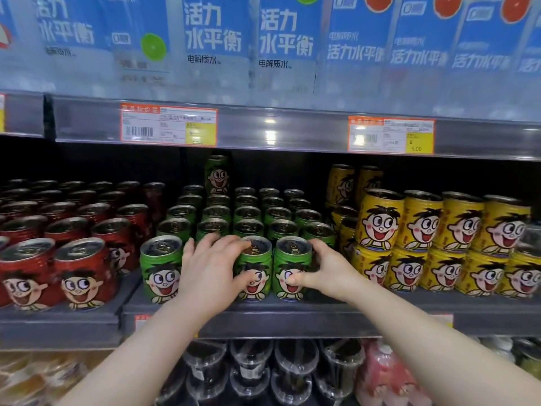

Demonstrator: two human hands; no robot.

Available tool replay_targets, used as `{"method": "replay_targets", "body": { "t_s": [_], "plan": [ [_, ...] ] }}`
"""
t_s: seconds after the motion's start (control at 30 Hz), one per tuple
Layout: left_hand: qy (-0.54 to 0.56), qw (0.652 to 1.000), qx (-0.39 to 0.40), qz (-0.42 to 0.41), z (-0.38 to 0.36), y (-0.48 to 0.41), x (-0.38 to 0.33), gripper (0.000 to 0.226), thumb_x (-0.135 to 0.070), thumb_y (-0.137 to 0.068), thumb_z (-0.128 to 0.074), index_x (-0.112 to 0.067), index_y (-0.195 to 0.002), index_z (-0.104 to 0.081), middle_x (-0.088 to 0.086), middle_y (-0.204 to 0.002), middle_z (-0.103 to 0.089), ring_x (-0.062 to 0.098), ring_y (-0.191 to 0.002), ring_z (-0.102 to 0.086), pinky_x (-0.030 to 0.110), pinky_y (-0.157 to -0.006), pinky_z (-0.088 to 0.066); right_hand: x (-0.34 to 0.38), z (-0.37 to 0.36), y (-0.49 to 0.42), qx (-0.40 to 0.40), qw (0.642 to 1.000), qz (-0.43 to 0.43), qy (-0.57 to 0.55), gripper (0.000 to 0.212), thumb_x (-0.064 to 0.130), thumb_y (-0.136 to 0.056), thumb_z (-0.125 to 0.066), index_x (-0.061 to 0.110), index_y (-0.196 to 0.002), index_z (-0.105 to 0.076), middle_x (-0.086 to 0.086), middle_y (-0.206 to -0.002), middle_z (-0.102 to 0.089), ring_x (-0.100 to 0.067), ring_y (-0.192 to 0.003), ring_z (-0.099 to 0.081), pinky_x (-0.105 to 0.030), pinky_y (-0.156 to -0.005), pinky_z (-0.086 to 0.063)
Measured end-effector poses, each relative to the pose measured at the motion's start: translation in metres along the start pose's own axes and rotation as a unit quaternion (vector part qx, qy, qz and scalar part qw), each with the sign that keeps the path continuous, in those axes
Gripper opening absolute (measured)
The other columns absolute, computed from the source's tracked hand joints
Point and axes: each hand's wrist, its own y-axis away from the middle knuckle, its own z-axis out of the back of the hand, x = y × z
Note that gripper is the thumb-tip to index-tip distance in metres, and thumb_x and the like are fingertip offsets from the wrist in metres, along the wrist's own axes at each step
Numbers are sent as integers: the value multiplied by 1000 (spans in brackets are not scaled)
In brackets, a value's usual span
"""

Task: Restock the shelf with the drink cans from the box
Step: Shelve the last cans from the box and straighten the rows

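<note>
Grey shelf (292,317), green cans (254,271), hands (210,268) gripping front row

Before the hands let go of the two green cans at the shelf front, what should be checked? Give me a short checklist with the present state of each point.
1. Left hand grips the middle green can: ok.
2. Right hand grips the right green can: ok.
3. Both cans upright, faces forward: ok.
4. Cans rest fully on the shelf: cannot tell, the hands hide their bases.
5. Front row lined up with the left green can: ok, roughly.
6. Lone stacked green can at the back is stable: cannot tell.
</note>
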Motion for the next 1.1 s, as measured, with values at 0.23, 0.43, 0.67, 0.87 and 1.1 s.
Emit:
{"method": "replay_targets", "body": {
  "t_s": [0.23,0.43,0.67,0.87,1.1],
  "plan": [
    [13,1000,8,14,3,2,-4,57,-52,-81,-58,-33,-132,-40,-9,-148,-34,21,-140,-20,56,-115,-8,5,-9,9,-33,999,6,2,83,31,-73,-78,18,-141,-32,1,-134,-50,-15,-122,-48,-26,-100,-40],
    [46,998,-27,-27,11,3,-19,70,-52,-77,-63,-27,-138,-39,9,-151,-28,33,-143,-15,62,-112,-9,6,-8,26,-100,995,20,11,87,38,-72,-77,18,-142,-30,-1,-142,-43,-17,-128,-44,-32,-107,-38],
    [273,928,-69,-243,-20,23,-71,47,-44,-76,-49,-14,-112,-58,2,-111,-51,26,-100,-54,37,-78,-48,-19,9,87,-222,972,-36,71,57,30,-82,-69,19,-132,-46,2,-128,-52,-11,-117,-49,-18,-93,-35],
    [267,889,200,-315,-84,53,-139,51,-40,-77,-68,-18,-122,-55,3,-120,-52,26,-114,-52,39,-93,-45,-82,23,195,-292,920,-239,104,50,25,-82,-67,15,-128,-51,-3,-122,-54,-18,-110,-53,-26,-93,-40],
    [139,818,367,-420,-143,125,-229,51,-54,-79,-59,-22,-119,-54,1,-125,-57,22,-115,-55,32,-92,-45,-147,31,347,-295,823,-475,104,58,34,-83,-66,16,-134,-45,-8,-135,-49,-24,-126,-45,-25,-97,-34]
  ]
}}
